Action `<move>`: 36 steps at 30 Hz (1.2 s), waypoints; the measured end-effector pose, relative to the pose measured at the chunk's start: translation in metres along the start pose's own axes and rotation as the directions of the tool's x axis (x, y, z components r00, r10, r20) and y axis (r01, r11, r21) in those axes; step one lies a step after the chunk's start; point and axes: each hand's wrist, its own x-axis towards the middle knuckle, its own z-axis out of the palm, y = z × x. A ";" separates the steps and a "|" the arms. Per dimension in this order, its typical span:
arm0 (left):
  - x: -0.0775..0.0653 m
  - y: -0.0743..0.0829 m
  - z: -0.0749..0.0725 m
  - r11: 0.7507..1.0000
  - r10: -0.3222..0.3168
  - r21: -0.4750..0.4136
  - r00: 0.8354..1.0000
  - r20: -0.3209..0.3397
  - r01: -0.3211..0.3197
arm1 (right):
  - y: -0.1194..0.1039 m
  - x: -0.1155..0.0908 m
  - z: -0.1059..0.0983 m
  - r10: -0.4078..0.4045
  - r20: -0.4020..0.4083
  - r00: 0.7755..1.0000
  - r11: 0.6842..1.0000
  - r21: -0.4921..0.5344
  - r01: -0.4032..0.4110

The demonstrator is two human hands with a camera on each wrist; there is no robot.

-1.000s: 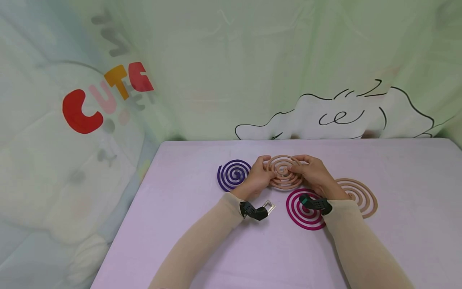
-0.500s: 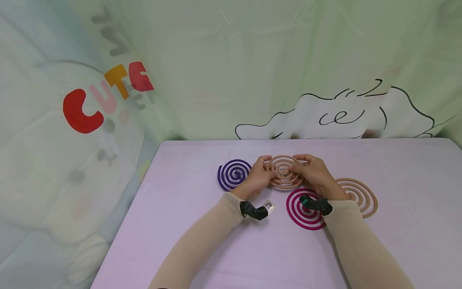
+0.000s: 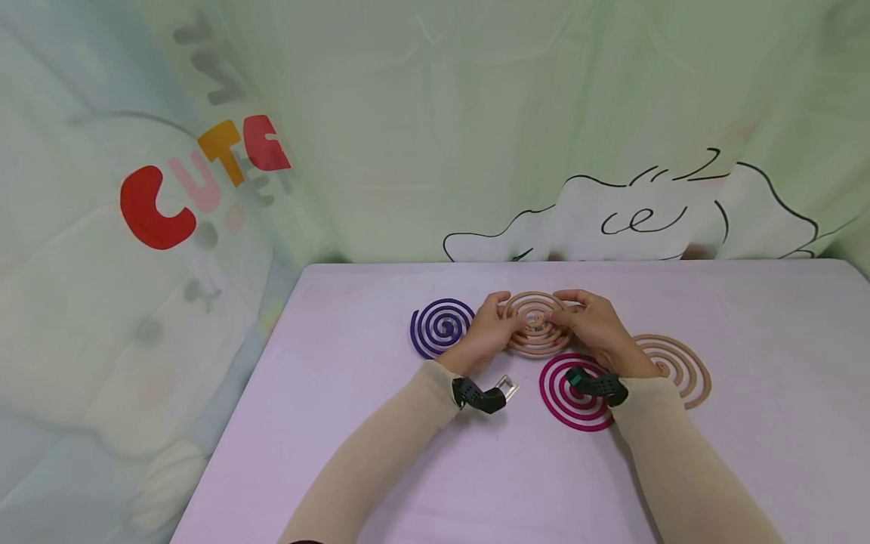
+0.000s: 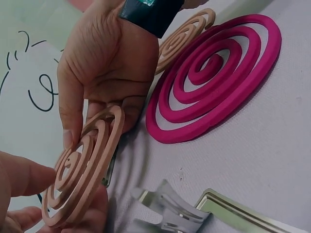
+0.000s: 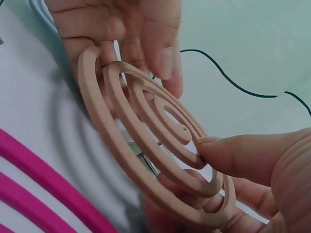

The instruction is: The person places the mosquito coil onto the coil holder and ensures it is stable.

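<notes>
a person's left hand [image 3: 486, 334] and right hand [image 3: 601, 329] hold a tan coil [image 3: 537, 319] between them, above the far half of a pale lilac table [image 3: 340, 431]. each set of fingers is closed on its own side of the coil: the thumbs lie over the face, near the middle, and other fingers curl behind the rim. in the wrist views the coil stands tilted, with curved shadows on the cloth beside it. a purple coil [image 3: 445, 329] lies just left of the left hand, partly hidden by it. a magenta coil [image 4: 199, 78] lies flat on the near side, partly under the right wrist, which wears a black strap [image 3: 595, 385]. a second tan coil [image 3: 663, 369] lies to the right, partly covered by the right forearm. beside the left wrist's strap [image 3: 479, 396] shows a small metal frame [image 3: 513, 395]; whether it touches the table i cannot tell.
</notes>
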 end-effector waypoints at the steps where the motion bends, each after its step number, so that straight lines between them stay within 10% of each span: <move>1: 0.000 0.000 0.000 1.000 0.001 -0.004 1.000 0.003 -0.001 | 0.000 0.000 0.000 0.000 0.000 1.000 1.000 0.003 0.000; 36: -0.006 0.008 0.005 0.983 0.139 0.135 0.988 -0.072 -0.128 | 0.002 -0.011 -0.011 -0.007 -0.092 0.996 0.998 -0.057 0.002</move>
